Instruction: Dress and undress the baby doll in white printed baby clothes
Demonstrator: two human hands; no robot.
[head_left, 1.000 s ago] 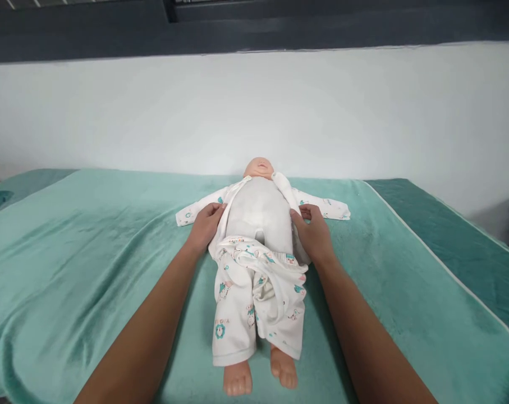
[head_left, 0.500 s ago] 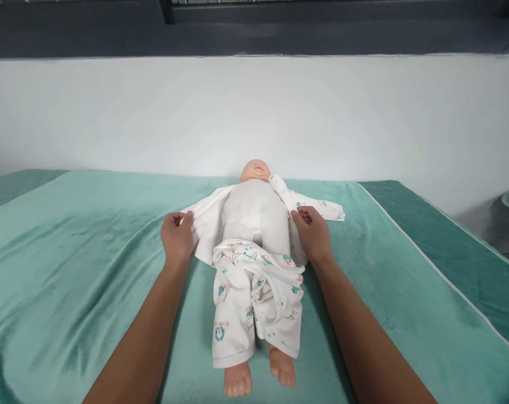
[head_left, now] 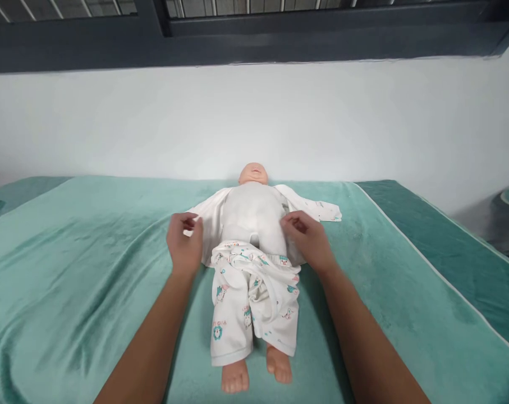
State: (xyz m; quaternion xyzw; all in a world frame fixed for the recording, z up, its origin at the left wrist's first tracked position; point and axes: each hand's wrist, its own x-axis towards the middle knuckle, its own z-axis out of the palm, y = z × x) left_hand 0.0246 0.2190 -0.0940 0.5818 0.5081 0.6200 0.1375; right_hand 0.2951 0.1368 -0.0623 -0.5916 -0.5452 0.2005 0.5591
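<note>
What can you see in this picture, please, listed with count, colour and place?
baby doll: one, pale torso and bare feet, on its back at the middle of the blanket
top: one, white with small prints, open and spread either side of the doll's torso
trousers: one pair, white with teal prints, on the doll's legs
blanket: one, light teal, covering the bed
bed surface: one, darker green, right of the blanket
wall: one, white, behind the bed
window frame: one, dark, along the top
left hand: one, grip on the top's left flap
right hand: one, at the top's right flap, grip unclear
</note>
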